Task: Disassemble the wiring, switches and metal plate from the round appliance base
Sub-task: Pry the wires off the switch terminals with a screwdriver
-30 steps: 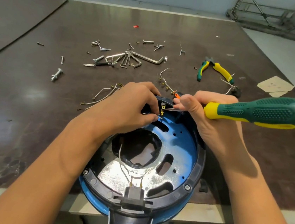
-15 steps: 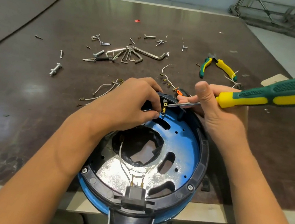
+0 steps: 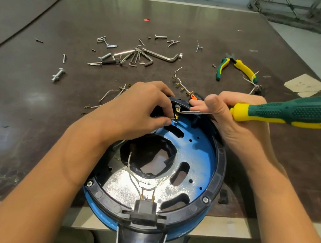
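Blue black-rimmed base (image 3: 219, 168); left hand (image 3: 137, 106) pinches terminal (image 3: 176, 115), right hand (image 3: 234, 129) grips screwdriver (image 3: 296, 113).

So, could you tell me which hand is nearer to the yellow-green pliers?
Right. The right hand, gripping the screwdriver, lies just on the person's side of the pliers; the left hand is farther off, leftward.

Left hand (image 3: 137, 106): pinches wire terminal (image 3: 176, 116) at far rim of base (image 3: 219, 168). Right hand (image 3: 235, 126): grips screwdriver (image 3: 288, 112), same rim.
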Demonstrator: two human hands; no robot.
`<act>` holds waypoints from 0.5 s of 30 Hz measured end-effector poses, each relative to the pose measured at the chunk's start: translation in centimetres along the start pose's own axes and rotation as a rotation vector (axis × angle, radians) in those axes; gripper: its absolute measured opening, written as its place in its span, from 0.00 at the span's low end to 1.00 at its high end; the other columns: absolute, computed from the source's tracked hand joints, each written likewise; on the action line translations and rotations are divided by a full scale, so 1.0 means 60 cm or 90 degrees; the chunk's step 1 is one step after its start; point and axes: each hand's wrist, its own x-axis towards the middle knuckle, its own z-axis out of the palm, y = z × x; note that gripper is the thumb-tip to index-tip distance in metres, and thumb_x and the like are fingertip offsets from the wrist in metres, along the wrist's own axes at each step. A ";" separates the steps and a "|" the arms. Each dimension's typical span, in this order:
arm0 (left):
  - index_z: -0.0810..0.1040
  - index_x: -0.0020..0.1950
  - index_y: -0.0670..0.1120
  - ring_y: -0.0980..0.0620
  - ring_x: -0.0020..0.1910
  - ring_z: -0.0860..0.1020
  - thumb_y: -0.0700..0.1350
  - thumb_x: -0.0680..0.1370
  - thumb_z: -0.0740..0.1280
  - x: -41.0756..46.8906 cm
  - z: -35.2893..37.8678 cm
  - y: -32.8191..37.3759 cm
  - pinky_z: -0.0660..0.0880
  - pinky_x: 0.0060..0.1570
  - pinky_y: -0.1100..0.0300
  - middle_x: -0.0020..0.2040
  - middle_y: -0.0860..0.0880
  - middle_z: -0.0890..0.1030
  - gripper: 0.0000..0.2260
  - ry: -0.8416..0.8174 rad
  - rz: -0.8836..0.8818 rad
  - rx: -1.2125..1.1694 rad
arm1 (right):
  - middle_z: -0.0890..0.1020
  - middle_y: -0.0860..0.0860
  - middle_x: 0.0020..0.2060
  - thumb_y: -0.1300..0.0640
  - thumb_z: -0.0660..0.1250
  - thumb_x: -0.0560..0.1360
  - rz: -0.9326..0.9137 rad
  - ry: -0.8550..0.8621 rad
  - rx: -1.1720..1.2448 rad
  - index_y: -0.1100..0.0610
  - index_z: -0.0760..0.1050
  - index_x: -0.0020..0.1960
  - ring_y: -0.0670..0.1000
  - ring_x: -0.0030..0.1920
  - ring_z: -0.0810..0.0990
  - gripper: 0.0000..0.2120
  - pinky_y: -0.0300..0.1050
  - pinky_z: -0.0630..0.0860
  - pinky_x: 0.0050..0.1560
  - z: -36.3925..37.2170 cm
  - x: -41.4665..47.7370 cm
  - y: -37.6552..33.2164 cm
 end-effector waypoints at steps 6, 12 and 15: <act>0.85 0.47 0.54 0.56 0.57 0.76 0.47 0.75 0.73 0.000 0.001 -0.001 0.72 0.58 0.58 0.62 0.52 0.77 0.03 0.004 -0.001 0.007 | 0.88 0.57 0.38 0.53 0.72 0.79 -0.109 0.161 0.041 0.70 0.79 0.40 0.53 0.44 0.89 0.20 0.51 0.86 0.51 0.008 0.008 -0.008; 0.85 0.47 0.54 0.58 0.57 0.75 0.47 0.75 0.73 0.001 0.001 -0.001 0.69 0.57 0.61 0.63 0.52 0.77 0.03 0.005 0.002 0.019 | 0.87 0.60 0.38 0.50 0.74 0.78 -0.089 0.187 0.066 0.56 0.82 0.34 0.58 0.43 0.89 0.16 0.58 0.85 0.51 0.011 0.013 -0.004; 0.85 0.47 0.54 0.60 0.56 0.73 0.47 0.75 0.73 0.001 0.001 -0.003 0.69 0.57 0.62 0.63 0.52 0.77 0.03 0.008 0.009 0.019 | 0.86 0.62 0.38 0.51 0.74 0.78 -0.082 0.192 0.096 0.54 0.82 0.34 0.58 0.43 0.89 0.15 0.54 0.86 0.48 0.012 0.015 -0.006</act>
